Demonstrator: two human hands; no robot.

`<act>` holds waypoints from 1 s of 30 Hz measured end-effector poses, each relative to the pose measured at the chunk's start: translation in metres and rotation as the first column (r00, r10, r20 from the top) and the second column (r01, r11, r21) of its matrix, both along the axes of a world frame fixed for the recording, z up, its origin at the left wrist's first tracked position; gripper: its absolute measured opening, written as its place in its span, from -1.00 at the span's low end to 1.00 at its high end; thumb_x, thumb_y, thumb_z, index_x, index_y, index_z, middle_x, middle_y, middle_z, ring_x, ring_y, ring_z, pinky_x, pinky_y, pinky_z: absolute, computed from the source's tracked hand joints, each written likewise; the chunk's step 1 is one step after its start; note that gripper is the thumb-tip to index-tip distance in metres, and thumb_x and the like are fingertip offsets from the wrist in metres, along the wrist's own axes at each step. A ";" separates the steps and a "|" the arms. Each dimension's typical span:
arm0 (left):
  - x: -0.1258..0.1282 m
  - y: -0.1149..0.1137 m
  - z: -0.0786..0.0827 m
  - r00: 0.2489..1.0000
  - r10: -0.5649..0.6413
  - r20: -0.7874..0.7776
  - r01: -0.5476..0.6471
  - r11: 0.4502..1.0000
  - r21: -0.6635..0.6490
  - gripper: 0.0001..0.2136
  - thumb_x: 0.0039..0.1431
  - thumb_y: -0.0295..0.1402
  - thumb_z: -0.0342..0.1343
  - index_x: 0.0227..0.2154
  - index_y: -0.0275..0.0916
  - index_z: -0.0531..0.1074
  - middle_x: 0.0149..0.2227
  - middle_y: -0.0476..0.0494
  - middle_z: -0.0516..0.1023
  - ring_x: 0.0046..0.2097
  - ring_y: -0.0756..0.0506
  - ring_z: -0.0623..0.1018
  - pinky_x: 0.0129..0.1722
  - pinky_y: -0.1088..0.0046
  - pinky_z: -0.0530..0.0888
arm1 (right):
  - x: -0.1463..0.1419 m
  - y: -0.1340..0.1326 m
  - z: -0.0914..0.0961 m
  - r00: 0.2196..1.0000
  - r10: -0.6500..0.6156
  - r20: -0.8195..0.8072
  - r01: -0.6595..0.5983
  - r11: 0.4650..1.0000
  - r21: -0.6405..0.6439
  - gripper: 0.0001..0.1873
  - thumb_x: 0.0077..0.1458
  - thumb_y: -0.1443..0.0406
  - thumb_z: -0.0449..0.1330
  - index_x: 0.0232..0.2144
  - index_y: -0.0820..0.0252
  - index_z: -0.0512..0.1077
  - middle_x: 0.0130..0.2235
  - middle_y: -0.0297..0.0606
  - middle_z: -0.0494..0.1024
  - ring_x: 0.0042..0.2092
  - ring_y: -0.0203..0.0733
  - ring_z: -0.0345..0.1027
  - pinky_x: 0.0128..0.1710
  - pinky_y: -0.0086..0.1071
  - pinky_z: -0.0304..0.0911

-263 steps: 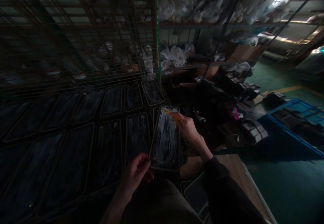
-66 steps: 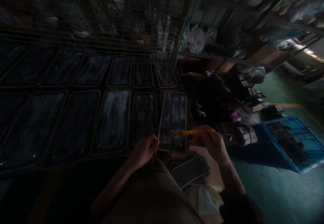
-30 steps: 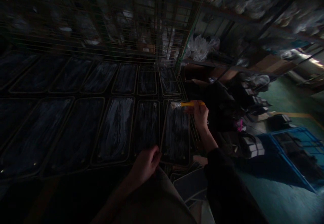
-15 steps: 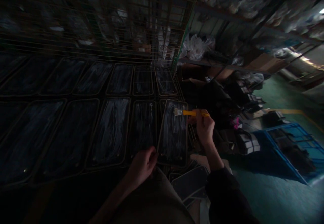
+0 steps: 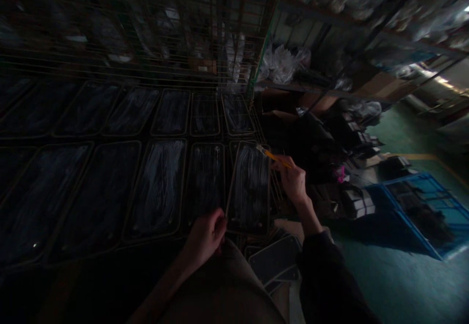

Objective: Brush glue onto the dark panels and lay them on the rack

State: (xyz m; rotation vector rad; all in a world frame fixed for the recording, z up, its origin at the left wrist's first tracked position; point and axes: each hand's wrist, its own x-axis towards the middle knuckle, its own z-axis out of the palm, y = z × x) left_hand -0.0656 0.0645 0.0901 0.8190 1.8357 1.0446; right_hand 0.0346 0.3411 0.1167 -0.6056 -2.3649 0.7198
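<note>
My left hand [image 5: 205,236] is closed on the near left corner of a dark rectangular panel [image 5: 249,187] streaked with white, holding it tilted above my lap. My right hand [image 5: 293,181] grips a small yellow-handled brush [image 5: 270,155], whose bristles touch the panel's far right corner. Several similar streaked panels [image 5: 158,183] lie in rows on a wire rack to the left.
A stack of dark uncoated panels [image 5: 275,261] rests by my right knee. Wire shelving [image 5: 154,31] rises behind the rack. Shelves with plastic bags [image 5: 282,62] and cardboard stand to the right, and a blue crate [image 5: 417,206] sits on the green floor.
The brush has swept up and down the held panel and now sits at its far right corner, angled instead of level. My left hand has kept its hold on the near corner.
</note>
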 end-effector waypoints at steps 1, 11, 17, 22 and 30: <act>0.000 0.000 0.001 1.000 0.000 0.008 0.000 1.000 0.001 -0.80 0.26 -0.22 -0.12 -0.43 -0.17 0.22 -0.62 0.09 0.36 -0.69 0.03 0.41 -0.71 0.61 0.24 | 0.004 -0.007 0.001 1.000 0.006 0.016 -0.006 1.000 0.008 -0.72 0.35 0.17 -0.03 -0.03 0.14 0.36 -0.25 -0.24 0.57 -0.22 -0.14 0.51 -0.22 -0.34 0.37; -0.001 -0.001 0.001 0.998 -0.008 0.058 0.006 1.000 0.020 -0.77 0.28 -0.17 -0.11 -0.43 -0.18 0.22 -0.62 0.12 0.36 -0.69 0.05 0.42 -0.71 0.63 0.25 | 0.050 -0.059 0.032 0.997 -0.070 0.019 0.073 0.981 -0.180 -0.71 0.35 0.15 -0.03 -0.09 0.14 0.41 -0.36 -0.26 0.57 -0.32 -0.15 0.52 -0.31 -0.37 0.41; -0.001 -0.001 0.003 0.999 -0.007 0.041 0.006 1.000 0.015 -0.77 0.28 -0.18 -0.10 -0.42 -0.19 0.22 -0.62 0.11 0.37 -0.69 0.05 0.42 -0.71 0.64 0.25 | 0.054 -0.063 0.028 0.999 -0.015 0.041 0.022 0.988 -0.155 -0.73 0.36 0.16 -0.04 -0.06 0.12 0.37 -0.38 -0.29 0.55 -0.34 -0.17 0.50 -0.33 -0.38 0.39; 0.000 0.000 0.001 0.999 0.009 0.049 -0.009 1.000 -0.010 -0.75 0.27 -0.16 -0.11 -0.44 -0.19 0.23 -0.63 0.12 0.37 -0.69 0.04 0.43 -0.72 0.64 0.26 | 0.087 -0.098 0.027 0.991 0.037 0.128 -0.024 0.995 -0.099 -0.78 0.36 0.25 -0.02 -0.04 0.10 0.36 -0.36 -0.28 0.56 -0.37 -0.20 0.50 -0.38 -0.42 0.35; -0.002 0.002 0.006 0.995 -0.001 0.102 0.005 0.999 -0.039 -0.77 0.25 -0.17 -0.09 -0.44 -0.18 0.23 -0.64 0.14 0.36 -0.70 0.03 0.44 -0.75 0.64 0.26 | 0.130 -0.144 0.038 0.985 0.035 0.170 0.004 0.975 -0.223 -0.73 0.30 0.30 0.02 0.01 0.03 0.36 -0.27 -0.23 0.58 -0.31 -0.11 0.51 -0.41 -0.36 0.38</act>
